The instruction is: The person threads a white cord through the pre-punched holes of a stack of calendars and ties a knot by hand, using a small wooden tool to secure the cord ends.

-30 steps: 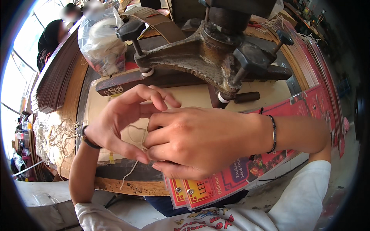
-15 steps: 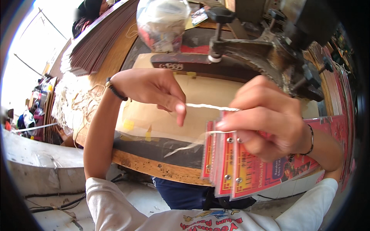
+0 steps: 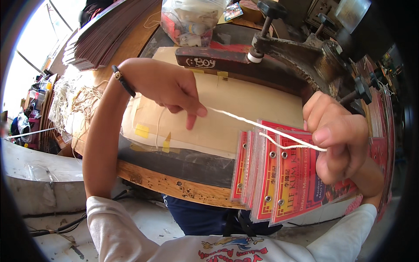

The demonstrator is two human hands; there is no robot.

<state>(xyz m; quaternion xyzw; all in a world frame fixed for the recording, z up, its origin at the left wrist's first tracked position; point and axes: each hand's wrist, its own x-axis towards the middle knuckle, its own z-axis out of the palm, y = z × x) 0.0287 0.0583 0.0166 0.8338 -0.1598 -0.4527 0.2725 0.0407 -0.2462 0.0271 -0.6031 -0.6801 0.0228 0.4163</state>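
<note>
Two bare hands hold a single white cord (image 3: 257,122) nearly straight between them, slanting above a tan sheet (image 3: 262,109) and across the upper corners of fanned red-and-yellow laminated signs (image 3: 301,174) at a wooden workbench (image 3: 174,185). The left hand (image 3: 172,89) pinches the cord at the tip of its thumb, the other fingers mostly folded under, while a thin tail hangs below onto the sheet. The right hand (image 3: 338,139) clamps the cord between thumb and curled fingers; a short loose end doubles back from that grip and lies over the signs, near a metal eyelet (image 3: 283,154). Whether the cord passes through any eyelet cannot be told.

Good handling here would seem to call for an even, gentle pull, a firm right-hand pinch where both strands meet, and the short end held clear of the signs' edges.

The left forearm rises from the lower left, its wrist, in a black bracelet (image 3: 123,81), bent so the hand droops, back uppermost. The right forearm is largely hidden behind its raised fist, which sits beside the signs, thumb facing the camera.
</note>
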